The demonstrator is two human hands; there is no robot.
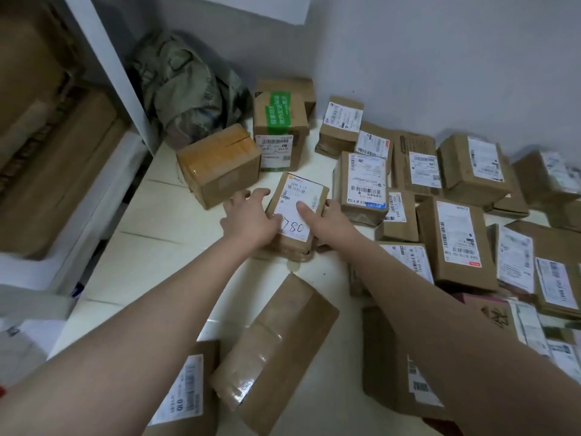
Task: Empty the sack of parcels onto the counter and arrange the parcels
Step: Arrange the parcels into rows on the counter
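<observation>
On the pale, tiled counter [151,247], near its middle, we hold a small, squarish brown cardboard parcel [297,196] with a white paper label. Our left hand [248,217] clasps its left edge and our right hand [328,220] its right, thumb on the label. Just behind sit a glossy yellow-taped box [220,163] and a green-taped box [279,127]. Flat labelled cartons [456,243] crowd the right. A crumpled greenish woven sack [185,89] slumps in the corner.
</observation>
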